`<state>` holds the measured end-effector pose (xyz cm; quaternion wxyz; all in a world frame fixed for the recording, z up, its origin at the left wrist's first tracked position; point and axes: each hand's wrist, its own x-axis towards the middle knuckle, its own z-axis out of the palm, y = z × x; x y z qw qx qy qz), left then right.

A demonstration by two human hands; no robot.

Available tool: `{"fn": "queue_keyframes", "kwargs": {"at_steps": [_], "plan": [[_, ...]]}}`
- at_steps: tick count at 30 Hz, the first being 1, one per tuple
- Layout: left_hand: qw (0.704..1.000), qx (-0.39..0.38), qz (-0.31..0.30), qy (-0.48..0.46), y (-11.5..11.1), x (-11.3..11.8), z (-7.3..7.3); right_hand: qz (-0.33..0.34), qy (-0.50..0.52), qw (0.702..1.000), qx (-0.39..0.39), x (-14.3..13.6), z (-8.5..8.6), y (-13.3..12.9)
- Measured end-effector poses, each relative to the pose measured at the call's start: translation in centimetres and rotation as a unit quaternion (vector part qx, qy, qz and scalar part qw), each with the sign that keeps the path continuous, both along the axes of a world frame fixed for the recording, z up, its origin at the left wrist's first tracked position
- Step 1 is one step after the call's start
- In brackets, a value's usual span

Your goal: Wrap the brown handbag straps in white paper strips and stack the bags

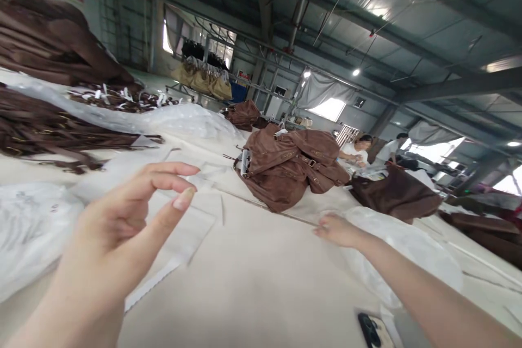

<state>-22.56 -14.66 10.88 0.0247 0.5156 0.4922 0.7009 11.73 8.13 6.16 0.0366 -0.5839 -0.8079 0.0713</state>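
My left hand (122, 223) is raised over the table at the left, its thumb and fingers curved towards each other with a gap between the tips. Farther right, my right hand (336, 230) is closed near the end of a thin strip (297, 219) that runs across the pale table (244, 283). What its fingers hold is too small to make out. Just beyond the strip lies a brown bag (285, 166) with straps and buckles. Sheets of white paper (196, 234) lie beside my left hand.
Brown straps (53, 125) and clear plastic bags (32, 228) cover the left side. More plastic (408, 250) lies under my right forearm, and a phone (373, 331) at the near edge. Dark brown fabric (395, 193) is at the right. Two people (391, 149) are farther back.
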Motion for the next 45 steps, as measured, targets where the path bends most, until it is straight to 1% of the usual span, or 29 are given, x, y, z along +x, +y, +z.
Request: {"fn": "queue_keyframes", "kwargs": {"at_steps": [2,5,7,9,12,15,18,20,23,26,28,30,33,36,38,40,42,45], "plan": [[1.000,-0.011,-0.020,0.007,0.2,0.1,-0.2,0.041,-0.050,0.998,0.004,-2.6,-2.2,-0.2],[0.998,-0.033,-0.046,0.039,0.5,-0.6,-0.6,0.076,-0.105,0.991,0.029,-6.8,-4.3,0.5],[0.997,-0.038,-0.040,0.044,0.8,-1.1,-0.7,0.092,-0.132,0.986,0.054,-9.7,-5.3,1.9],[0.998,-0.042,-0.034,0.042,1.1,-1.5,-0.7,0.094,-0.150,0.981,0.079,-12.5,-6.3,3.7],[0.998,-0.054,-0.029,0.033,1.8,-1.8,-0.8,0.065,-0.168,0.977,0.111,-15.7,-8.2,6.5],[0.995,-0.084,-0.031,0.040,2.5,-1.9,-1.2,0.035,-0.176,0.975,0.132,-17.2,-10.0,8.6],[0.993,-0.105,-0.031,0.048,3.0,-1.8,-1.5,0.027,-0.176,0.973,0.150,-17.4,-11.3,9.6],[0.992,-0.110,-0.024,0.052,3.2,-1.7,-1.6,0.027,-0.175,0.972,0.152,-17.2,-11.8,10.0],[0.992,-0.109,-0.023,0.059,3.4,-1.4,-1.6,0.029,-0.183,0.974,0.127,-16.8,-11.7,10.5],[0.992,-0.101,-0.032,0.068,3.4,-1.3,-1.6,0.033,-0.197,0.976,0.086,-15.9,-10.8,10.6],[0.992,-0.096,-0.040,0.073,3.3,-1.3,-1.5,0.040,-0.202,0.976,0.066,-14.8,-10.0,10.1],[0.992,-0.093,-0.043,0.076,3.4,-1.4,-1.5,0.052,-0.202,0.976,0.056,-13.1,-9.4,9.0],[0.992,-0.090,-0.041,0.078,3.4,-1.5,-1.5,0.064,-0.196,0.977,0.050,-10.0,-8.8,6.5],[0.992,-0.087,-0.040,0.082,3.4,-1.4,-1.6,0.059,-0.181,0.981,0.042,-7.1,-8.6,4.4],[0.992,-0.086,-0.043,0.086,3.4,-1.3,-1.7,0.047,-0.163,0.985,0.028,-5.6,-8.3,3.8],[0.990,-0.091,-0.051,0.090,3.5,-1.1,-1.8,0.032,-0.133,0.991,0.000,-4.9,-7.7,4.1],[0.989,-0.101,-0.061,0.094,3.7,-1.0,-2.0,0.017,-0.086,0.996,-0.033,-5.2,-6.8,5.2],[0.986,-0.117,-0.064,0.098,4.1,-0.8,-2.1,-0.009,0.020,0.997,-0.078,-7.3,-5.2,7.6]]}}
